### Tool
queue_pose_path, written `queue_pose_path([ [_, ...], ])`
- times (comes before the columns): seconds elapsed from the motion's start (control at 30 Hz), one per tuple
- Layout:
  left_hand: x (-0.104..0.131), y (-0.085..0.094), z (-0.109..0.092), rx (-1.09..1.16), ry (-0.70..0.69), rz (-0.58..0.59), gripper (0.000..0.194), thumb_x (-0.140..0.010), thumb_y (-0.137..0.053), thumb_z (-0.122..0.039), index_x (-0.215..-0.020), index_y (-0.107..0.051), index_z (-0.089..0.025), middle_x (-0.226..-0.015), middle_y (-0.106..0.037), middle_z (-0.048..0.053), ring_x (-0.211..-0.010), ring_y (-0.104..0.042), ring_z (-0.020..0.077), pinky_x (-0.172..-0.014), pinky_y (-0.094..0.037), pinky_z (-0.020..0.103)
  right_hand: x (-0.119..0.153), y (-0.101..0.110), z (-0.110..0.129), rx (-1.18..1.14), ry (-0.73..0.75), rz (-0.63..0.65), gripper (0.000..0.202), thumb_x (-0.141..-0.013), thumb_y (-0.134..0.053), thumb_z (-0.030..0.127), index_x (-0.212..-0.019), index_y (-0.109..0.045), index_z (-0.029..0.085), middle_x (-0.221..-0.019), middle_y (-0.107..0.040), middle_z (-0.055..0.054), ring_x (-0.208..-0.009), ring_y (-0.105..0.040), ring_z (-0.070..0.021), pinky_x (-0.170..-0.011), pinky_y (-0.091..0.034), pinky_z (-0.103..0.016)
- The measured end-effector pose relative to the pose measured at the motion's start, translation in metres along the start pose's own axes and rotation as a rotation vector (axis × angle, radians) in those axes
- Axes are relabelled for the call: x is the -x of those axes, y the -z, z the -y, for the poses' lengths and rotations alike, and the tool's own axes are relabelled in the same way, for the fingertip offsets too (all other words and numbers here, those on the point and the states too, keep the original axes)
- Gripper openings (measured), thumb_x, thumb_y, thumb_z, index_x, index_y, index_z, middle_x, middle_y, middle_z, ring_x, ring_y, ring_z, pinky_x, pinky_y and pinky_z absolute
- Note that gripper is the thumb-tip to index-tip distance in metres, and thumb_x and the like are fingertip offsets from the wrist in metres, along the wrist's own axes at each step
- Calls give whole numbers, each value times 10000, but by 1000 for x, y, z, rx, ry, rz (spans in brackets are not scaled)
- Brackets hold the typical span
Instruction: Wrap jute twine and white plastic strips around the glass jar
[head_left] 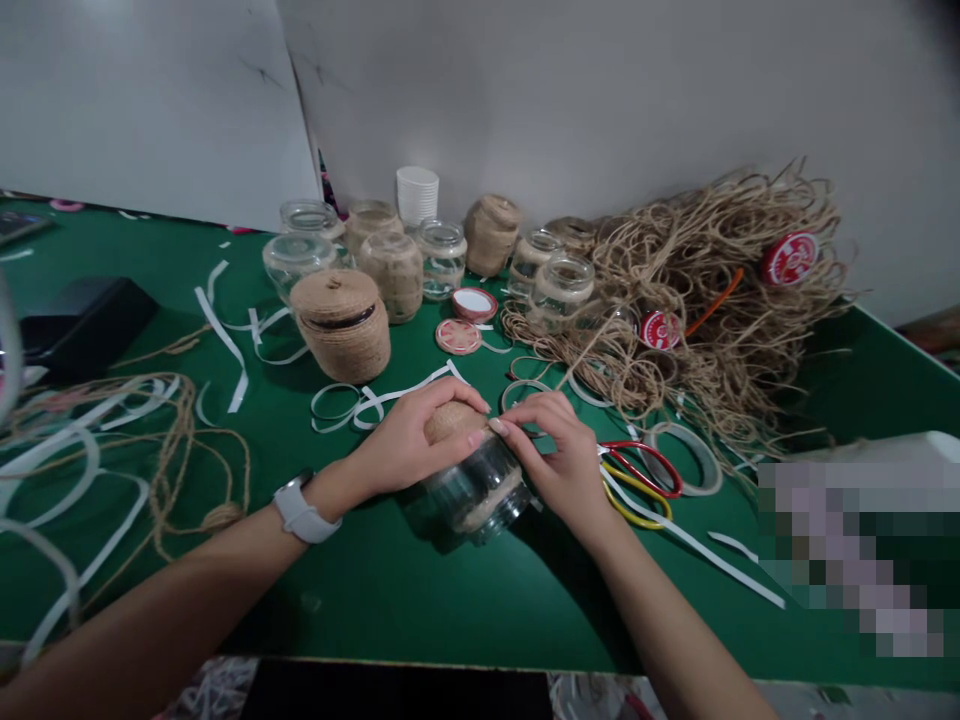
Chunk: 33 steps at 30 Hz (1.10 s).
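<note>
A glass jar (480,490) lies tilted above the green table, its open mouth pointing down toward me. Twine covers its base end in a coil, and a band of twine sits near its mouth. My left hand (424,435) is wrapped round the jar's covered end, thumb along its side. With thumb and forefinger, my right hand (551,445) pinches a strand of twine (581,360) at the jar's edge; the strand runs up toward the twine heap. Just right of that hand lie scissors (645,485) with red and yellow handles.
A large heap of twine (712,290) with red lids is at the back right. Several jars (394,275) and a twine-wrapped lidded jar (341,330) stand behind my hands. Tape rolls (694,460), white strips (225,350) and loose twine (169,480) lie about. A black object (94,325) is at left.
</note>
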<state>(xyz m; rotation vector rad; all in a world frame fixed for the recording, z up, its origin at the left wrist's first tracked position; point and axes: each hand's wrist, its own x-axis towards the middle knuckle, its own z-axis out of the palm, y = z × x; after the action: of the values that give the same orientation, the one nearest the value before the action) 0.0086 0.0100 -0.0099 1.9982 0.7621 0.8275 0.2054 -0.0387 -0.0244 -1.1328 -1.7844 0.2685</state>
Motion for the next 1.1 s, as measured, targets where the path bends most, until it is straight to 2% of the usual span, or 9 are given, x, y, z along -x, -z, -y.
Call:
queue_pose_path([
  [0.17, -3, -3, -2, 74, 105, -70, 200, -860, -581, -346, -941, -646, -175, -965, -699, 54, -924, -655, 233, -863, -504, 368, 1, -2, -1, -12, -10, -4, 85, -908, -659, 173, -844, -676, 227, -787, -693, -24, -798, -610, -199, -762, -491, -360],
  [0.33, -3, -3, -2, 79, 82, -57, 214, -843, -605, -354, -940, -647, -167, -970, -696, 64, -939, -654, 239, -880, -496, 373, 1, -3, -1, -27, -18, 4, 88, -907, -661, 178, -841, -673, 235, -778, -693, -19, -804, -614, -201, -771, -493, -368],
  [0.67, -2, -3, 1, 83, 51, -57, 197, -853, -602, -339, -954, -639, -175, -965, -693, 53, -919, -656, 224, -863, -502, 363, -1, -4, 1, 13, -19, -58, 104, -901, -663, 193, -805, -667, 234, -746, -684, -17, -762, -607, -199, -754, -486, -372],
  [0.97, 0, -3, 3, 93, 26, -71, 193, -841, -624, -322, -968, -631, -176, -980, -683, 58, -927, -657, 227, -861, -513, 369, -1, -5, 0, -47, -52, 4, 125, -889, -668, 182, -775, -653, 232, -724, -677, -9, -767, -612, -196, -738, -493, -357],
  [1.1, 3, -8, 4, 81, -47, -142, 174, -845, -617, -266, -998, -599, -186, -997, -669, 62, -942, -657, 224, -878, -516, 376, -3, -3, -2, -91, -76, 33, 105, -879, -687, 189, -784, -676, 232, -746, -695, -15, -792, -625, -198, -745, -504, -353],
])
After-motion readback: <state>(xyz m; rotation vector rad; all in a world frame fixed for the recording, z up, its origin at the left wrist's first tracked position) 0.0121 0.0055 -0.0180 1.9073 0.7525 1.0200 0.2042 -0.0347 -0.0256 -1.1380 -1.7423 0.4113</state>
